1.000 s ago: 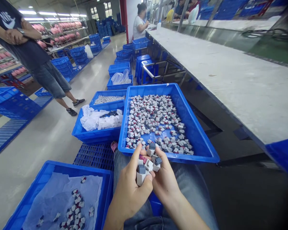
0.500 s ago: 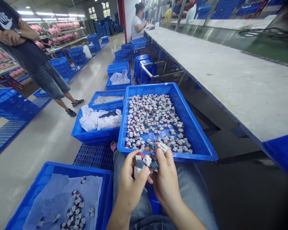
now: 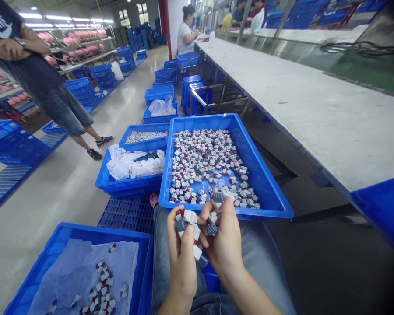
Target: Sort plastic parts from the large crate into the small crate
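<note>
My left hand [image 3: 184, 253] is closed around several small plastic parts [image 3: 190, 217] in white, dark blue-grey and red, with the thumb pressed on them. Beside it, my right hand [image 3: 225, 238] grips more such parts [image 3: 218, 199], some between thumb and fingers and some against the palm. Both hands are close together above my lap, at the near rim of a big blue bin [image 3: 166, 192]. A layer of the same parts [image 3: 205, 153] is spread inside that bin. Their exact kind I cannot make out.
At lower left a blue bin [image 3: 62, 232] lined with a white sheet holds a small pile of these parts. Another bin [image 3: 118, 186] with white cloth stands behind it. A long table [image 3: 302, 87] runs along the right. A person [image 3: 46, 78] stands at left; another sits farther back.
My hands have drawn slightly apart, the left turning more upright. The parts in both hands have shifted. The whole view has moved a little.
</note>
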Motion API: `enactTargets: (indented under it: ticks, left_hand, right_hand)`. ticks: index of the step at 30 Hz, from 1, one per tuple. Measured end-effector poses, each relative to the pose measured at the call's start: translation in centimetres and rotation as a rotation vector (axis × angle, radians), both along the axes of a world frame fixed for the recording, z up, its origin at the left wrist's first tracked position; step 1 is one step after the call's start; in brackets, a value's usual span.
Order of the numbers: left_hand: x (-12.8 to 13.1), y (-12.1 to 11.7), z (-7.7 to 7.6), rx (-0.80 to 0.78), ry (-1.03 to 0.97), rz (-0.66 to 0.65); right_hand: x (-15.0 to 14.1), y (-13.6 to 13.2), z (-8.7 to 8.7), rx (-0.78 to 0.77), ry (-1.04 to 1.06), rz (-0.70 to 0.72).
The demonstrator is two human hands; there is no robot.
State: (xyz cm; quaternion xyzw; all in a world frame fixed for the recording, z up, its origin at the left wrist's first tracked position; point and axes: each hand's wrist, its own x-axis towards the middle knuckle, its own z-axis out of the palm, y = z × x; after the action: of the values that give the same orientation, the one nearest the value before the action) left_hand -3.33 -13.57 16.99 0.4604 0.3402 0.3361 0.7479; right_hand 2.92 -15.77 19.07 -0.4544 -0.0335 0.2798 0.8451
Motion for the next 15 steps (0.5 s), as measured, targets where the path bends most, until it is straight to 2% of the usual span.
enactTargets:
  ticks: [2, 4, 7, 9, 13, 15]
  left_hand:
    - [0.0, -0.1, -0.2, 0.026, 0.01, 0.031]
    - [0.1, -0.1, -0.3, 0.05, 0.027, 0.062]
    - [0.1, 0.1, -0.2, 0.128, 0.05, 0.079]
    - [-0.1, 0.2, -0.1, 0.235, 0.079, 0.057]
    - [-0.4, 0.3, -0.3, 0.478, 0.125, 0.067]
    - [-0.3, 0.1, -0.2, 0.501, 0.118, 0.141]
  right_hand:
    - [0.0, -0.1, -0.2, -0.008, -0.053, -0.011]
    - [-0.2, -0.2, -0.6, -0.053, -0.196, -0.094]
    - [-0.4, -0.7, -1.7, -0.159, -0.605, -0.224]
    - [-0.5, -0.9, -2.2, -0.21, -0.819, -0.238]
    - [-0.8, -0.9, -2.3, -0.232, -0.828, -0.196]
    - [-1.2, -0.9, -2.0, -0.187, -0.793, -0.16]
